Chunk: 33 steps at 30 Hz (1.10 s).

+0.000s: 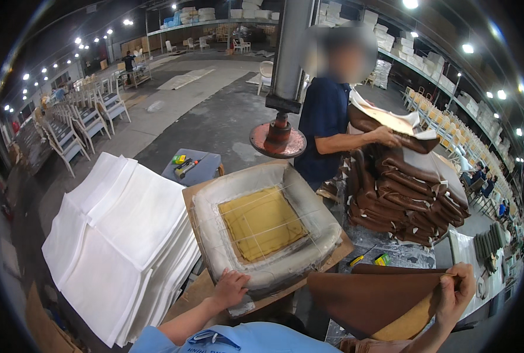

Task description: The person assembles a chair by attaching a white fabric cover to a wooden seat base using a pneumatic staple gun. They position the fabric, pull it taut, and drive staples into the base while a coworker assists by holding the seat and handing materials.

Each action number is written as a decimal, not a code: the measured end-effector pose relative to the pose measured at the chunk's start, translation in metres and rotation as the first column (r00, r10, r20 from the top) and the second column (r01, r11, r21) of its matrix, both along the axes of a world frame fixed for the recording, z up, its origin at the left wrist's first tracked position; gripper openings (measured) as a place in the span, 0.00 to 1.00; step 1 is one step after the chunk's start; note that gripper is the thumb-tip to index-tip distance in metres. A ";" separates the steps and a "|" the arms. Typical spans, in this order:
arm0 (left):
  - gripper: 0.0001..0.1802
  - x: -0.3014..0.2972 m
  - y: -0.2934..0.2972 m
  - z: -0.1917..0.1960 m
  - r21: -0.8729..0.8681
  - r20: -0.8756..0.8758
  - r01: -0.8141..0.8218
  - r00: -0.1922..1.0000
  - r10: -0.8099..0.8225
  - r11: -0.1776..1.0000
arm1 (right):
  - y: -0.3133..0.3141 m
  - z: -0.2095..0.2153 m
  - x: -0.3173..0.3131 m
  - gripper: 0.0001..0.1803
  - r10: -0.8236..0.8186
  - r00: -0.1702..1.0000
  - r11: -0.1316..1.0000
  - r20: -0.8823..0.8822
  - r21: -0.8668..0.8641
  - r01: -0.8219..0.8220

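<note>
My left hand (231,288) rests on the near rim of a square padded mould (312,262), its fingers stretched out. The mould has a pale, puffy border and a yellow sunken middle (262,223) crossed by thin strings. Off to the right, my right hand (457,289) pinches the upper corner of a brown leather-like sheet (368,300). The sheet hangs folded, and its tan underside (412,317) shows near my wrist. Under it, part of a stack of similar pieces (368,346) is visible at the lower edge.
White foam sheets (106,235) are stacked on the left. A round press plate (278,140) on a column hangs beyond the mould. A co-worker (326,117) handles brown covered pads (391,188) at the right. A yellow cutter (356,260) lies on the table; tools rest on a grey pad (200,167).
</note>
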State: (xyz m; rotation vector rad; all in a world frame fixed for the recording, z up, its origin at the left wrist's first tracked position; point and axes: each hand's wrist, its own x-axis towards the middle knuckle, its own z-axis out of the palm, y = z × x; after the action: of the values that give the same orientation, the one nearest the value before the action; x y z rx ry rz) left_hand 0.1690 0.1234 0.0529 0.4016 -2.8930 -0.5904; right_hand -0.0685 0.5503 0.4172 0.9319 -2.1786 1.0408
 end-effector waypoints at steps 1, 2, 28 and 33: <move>0.31 0.003 -0.006 0.000 0.013 -0.006 -0.006 1.000 0.006 1.000 | -0.007 -0.001 0.004 0.21 -0.020 0.999 1.000 -0.027 -0.023 0.020; 0.31 0.007 -0.011 -0.001 0.030 -0.007 -0.011 1.000 0.011 0.999 | -0.013 -0.001 0.008 0.20 -0.008 1.000 1.000 -0.006 -0.026 0.008; 0.31 0.020 -0.003 -0.010 0.105 -0.108 0.050 0.993 -0.038 0.993 | -0.069 0.025 0.055 0.24 0.144 0.981 0.982 0.131 -0.142 -0.125; 0.31 0.024 -0.011 -0.009 0.098 -0.093 0.039 0.995 -0.030 0.994 | -0.067 0.028 0.063 0.24 0.130 0.985 0.986 0.117 -0.116 -0.116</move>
State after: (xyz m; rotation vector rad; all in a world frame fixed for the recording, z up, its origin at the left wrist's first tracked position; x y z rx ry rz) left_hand 0.1930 0.1119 0.0440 0.3288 -2.7968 -0.7407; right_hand -0.0059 0.4834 0.4448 0.9859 -2.1611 1.2945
